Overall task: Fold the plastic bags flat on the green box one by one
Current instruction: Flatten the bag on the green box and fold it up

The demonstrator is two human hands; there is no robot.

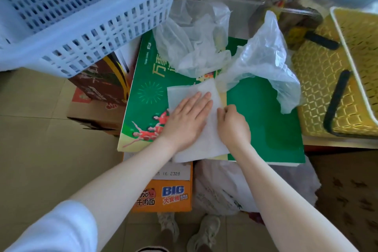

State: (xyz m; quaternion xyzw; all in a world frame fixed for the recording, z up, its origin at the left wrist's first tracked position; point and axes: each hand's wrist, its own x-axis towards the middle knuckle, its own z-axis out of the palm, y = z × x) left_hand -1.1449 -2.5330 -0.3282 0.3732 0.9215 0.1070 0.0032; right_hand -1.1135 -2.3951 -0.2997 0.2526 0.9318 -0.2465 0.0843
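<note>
A flat green box [263, 129] lies in the middle of the view. On it lies a white plastic bag [184, 93], folded into a long flat strip. My left hand [187, 120] presses flat on the strip with straight fingers. My right hand [233, 127] pinches the strip's right edge with curled fingers. Two crumpled translucent bags lie on the box's far part: one at the back [196, 41], one to the right [263, 61].
A white-blue lattice basket [86, 8] stands at the upper left on brown cartons [102, 88]. Yellow baskets [327, 88] with black handles sit at the right. An orange noodle carton [165, 192] and a white bag [223, 188] lie below the box, near my shoes.
</note>
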